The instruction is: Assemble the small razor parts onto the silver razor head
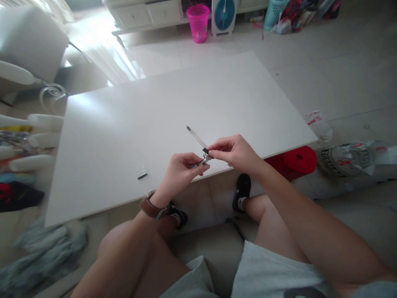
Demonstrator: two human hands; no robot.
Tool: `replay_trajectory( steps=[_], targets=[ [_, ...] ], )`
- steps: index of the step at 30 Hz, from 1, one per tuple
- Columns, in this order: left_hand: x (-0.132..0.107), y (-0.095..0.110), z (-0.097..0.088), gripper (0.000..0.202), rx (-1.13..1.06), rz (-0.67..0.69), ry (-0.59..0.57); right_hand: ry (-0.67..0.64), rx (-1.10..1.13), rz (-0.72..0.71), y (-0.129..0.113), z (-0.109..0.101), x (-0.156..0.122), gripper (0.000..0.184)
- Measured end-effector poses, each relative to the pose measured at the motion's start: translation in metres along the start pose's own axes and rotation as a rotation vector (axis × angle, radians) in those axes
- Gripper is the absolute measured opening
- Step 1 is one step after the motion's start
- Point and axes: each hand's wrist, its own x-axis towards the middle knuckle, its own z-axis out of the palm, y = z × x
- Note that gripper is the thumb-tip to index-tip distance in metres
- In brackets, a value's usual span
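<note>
My left hand (181, 169) and my right hand (234, 151) meet above the near edge of a white table (130, 124). The right hand pinches the lower end of a clear pen barrel (196, 136) that points up and to the left. My left fingers are curled round a small silvery pen part (204, 159) touching that end. A small clear piece with a black strip (142, 174) lies on the table left of my left hand. A brown watch sits on my left wrist.
Pink bin (198, 22) and a white fan (223, 14) stand at the far wall. A red stool (299, 159) sits under the table's right corner, printed bags (353, 159) beside it. Clutter and bottles (27, 140) crowd the left. My knees and shoes are below.
</note>
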Motion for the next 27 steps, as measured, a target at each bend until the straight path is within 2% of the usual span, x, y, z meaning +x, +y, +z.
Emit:
replay_trajectory(
  steps=[5, 16, 27],
  targets=[
    [0.007, 0.001, -0.001, 0.021, -0.059, -0.001, -0.008, 0.001, 0.103, 0.059, 0.003, 0.004, 0.005, 0.018],
    [0.014, -0.008, -0.006, 0.024, -0.116, 0.003, -0.017, 0.017, 0.116, 0.113, 0.008, 0.008, 0.013, 0.024],
    [0.019, -0.009, -0.01, 0.028, -0.156, 0.009, -0.019, 0.041, 0.155, 0.106, 0.014, 0.014, 0.021, 0.025]
  ],
)
